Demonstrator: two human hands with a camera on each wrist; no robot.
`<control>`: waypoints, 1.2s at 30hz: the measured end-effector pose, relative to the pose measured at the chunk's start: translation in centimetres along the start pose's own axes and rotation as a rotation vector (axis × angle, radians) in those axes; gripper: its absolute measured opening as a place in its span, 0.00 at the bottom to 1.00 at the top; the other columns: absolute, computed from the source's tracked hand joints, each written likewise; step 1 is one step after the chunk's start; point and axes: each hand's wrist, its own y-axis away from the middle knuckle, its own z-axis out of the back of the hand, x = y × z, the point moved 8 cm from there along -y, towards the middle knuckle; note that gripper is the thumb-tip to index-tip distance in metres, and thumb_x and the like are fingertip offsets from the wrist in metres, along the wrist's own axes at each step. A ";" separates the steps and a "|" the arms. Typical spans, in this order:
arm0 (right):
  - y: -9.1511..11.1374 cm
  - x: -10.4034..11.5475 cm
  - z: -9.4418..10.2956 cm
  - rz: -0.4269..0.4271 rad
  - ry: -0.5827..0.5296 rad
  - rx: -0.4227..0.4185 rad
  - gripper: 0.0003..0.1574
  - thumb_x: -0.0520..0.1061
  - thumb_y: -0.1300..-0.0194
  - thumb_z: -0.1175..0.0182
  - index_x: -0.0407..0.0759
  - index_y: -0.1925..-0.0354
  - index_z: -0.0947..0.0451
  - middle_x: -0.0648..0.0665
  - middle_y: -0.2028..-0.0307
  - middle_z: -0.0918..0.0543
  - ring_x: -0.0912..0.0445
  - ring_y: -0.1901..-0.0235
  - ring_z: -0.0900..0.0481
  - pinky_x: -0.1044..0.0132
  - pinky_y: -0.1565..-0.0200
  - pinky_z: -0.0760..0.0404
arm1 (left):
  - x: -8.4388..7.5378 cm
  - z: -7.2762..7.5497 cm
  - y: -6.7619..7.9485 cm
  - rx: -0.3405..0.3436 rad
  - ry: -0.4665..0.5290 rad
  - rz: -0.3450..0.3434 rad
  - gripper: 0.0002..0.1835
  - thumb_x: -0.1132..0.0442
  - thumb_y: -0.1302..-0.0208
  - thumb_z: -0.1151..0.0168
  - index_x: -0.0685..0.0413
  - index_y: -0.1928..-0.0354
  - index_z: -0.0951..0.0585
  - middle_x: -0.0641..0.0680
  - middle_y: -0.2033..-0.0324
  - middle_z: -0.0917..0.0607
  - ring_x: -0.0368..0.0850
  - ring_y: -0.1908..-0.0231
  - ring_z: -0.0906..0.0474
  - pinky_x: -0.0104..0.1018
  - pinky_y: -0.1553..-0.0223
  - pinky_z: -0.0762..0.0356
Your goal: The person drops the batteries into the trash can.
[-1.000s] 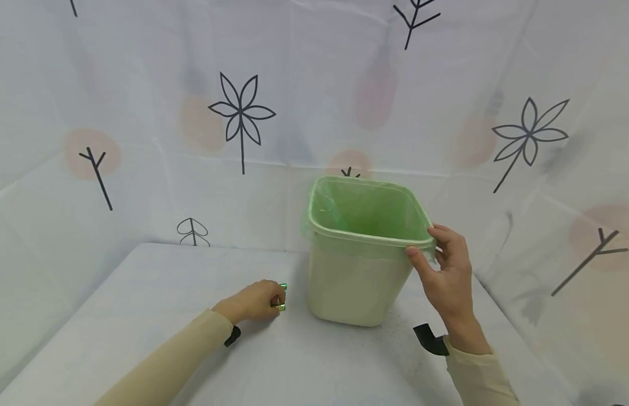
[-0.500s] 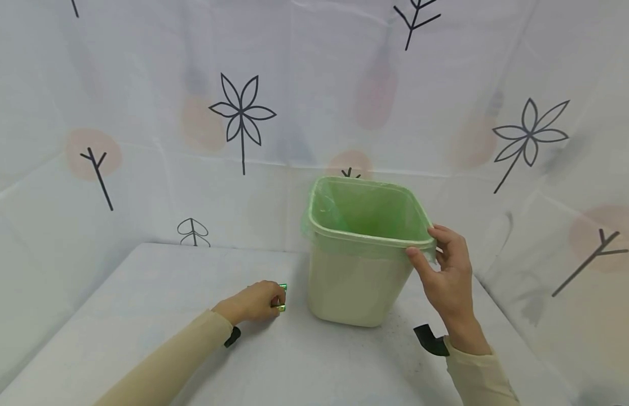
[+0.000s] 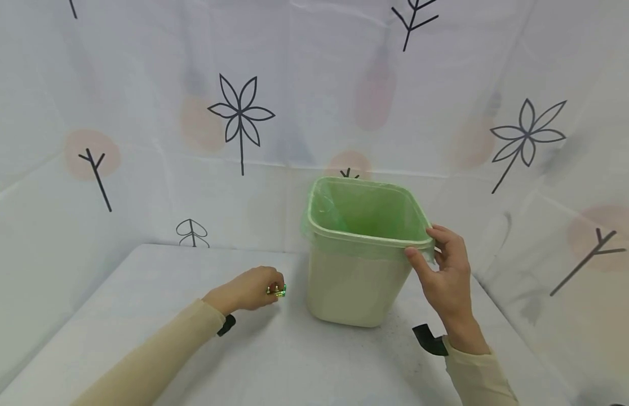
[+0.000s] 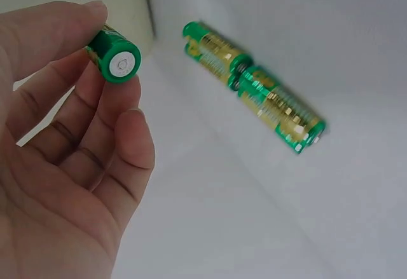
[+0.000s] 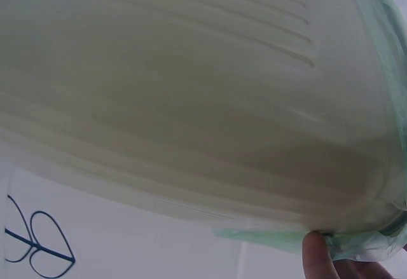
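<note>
My left hand (image 3: 247,288) pinches a green and gold battery (image 4: 118,56) between thumb and fingertips, its flat white end facing the left wrist camera. More batteries of the same kind (image 4: 280,108) lie close together on the white table, beyond the fingers in that view. To the right stands a pale wastebasket (image 3: 352,287), lined with a thin green plastic bag (image 3: 362,252) folded over its rim. My right hand (image 3: 448,276) grips the near right corner of that rim, thumb outside. In the right wrist view, fingertips (image 5: 318,257) show at the bag's edge.
The white table (image 3: 314,366) reaches back to a white cloth backdrop (image 3: 294,101) printed with flowers and twigs. More of this cloth hangs at both sides. The wastebasket's side wall fills most of the right wrist view.
My left hand has risen a little from the table and shifted slightly left, with the battery in its fingers. The right hand and the wastebasket stay where they were.
</note>
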 end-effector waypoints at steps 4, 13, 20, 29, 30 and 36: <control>0.0 0.0 0.0 0.009 -0.004 -0.004 0.30 0.24 0.47 0.37 0.21 0.46 0.34 0.28 0.44 0.33 0.59 0.48 0.27 0.77 0.48 0.30 | -0.5 1.9 -0.1 -0.011 -0.035 0.002 0.06 0.65 0.42 0.33 0.54 0.62 0.18 0.43 0.71 0.22 0.41 0.67 0.26 0.38 0.61 0.26; -0.2 0.2 0.1 0.038 -0.015 -0.012 0.29 0.24 0.47 0.37 0.20 0.47 0.34 0.27 0.45 0.33 0.58 0.49 0.26 0.77 0.48 0.29 | -2.8 8.4 -0.3 -0.050 -0.123 0.006 0.08 0.66 0.40 0.36 0.54 0.58 0.18 0.48 0.65 0.20 0.45 0.62 0.22 0.40 0.57 0.24; -0.1 0.1 0.1 0.017 -0.021 -0.007 0.29 0.24 0.47 0.37 0.21 0.46 0.34 0.27 0.44 0.33 0.57 0.48 0.26 0.77 0.49 0.29 | -5.1 13.8 -0.7 -0.123 -0.197 -0.034 0.09 0.67 0.39 0.37 0.55 0.56 0.19 0.50 0.62 0.20 0.47 0.59 0.22 0.41 0.56 0.24; -0.1 0.1 0.1 0.015 -0.015 -0.010 0.30 0.24 0.48 0.37 0.20 0.47 0.34 0.27 0.45 0.33 0.56 0.48 0.26 0.77 0.49 0.29 | -7.9 18.4 -1.7 -0.179 -0.227 -0.059 0.09 0.66 0.38 0.37 0.54 0.56 0.19 0.51 0.63 0.21 0.47 0.61 0.24 0.40 0.57 0.26; -0.1 0.2 0.1 0.017 -0.011 -0.010 0.30 0.24 0.48 0.37 0.20 0.47 0.34 0.27 0.45 0.33 0.56 0.49 0.26 0.77 0.49 0.29 | -8.3 18.8 -1.9 -0.187 -0.227 -0.065 0.09 0.66 0.38 0.38 0.54 0.56 0.19 0.51 0.63 0.21 0.47 0.61 0.24 0.40 0.57 0.26; -0.1 0.2 0.1 0.026 0.006 -0.010 0.30 0.24 0.48 0.36 0.21 0.46 0.34 0.27 0.45 0.33 0.58 0.49 0.26 0.77 0.49 0.29 | -10.3 20.7 -3.0 -0.233 -0.227 -0.116 0.08 0.67 0.38 0.38 0.56 0.57 0.19 0.53 0.64 0.21 0.48 0.61 0.25 0.41 0.57 0.27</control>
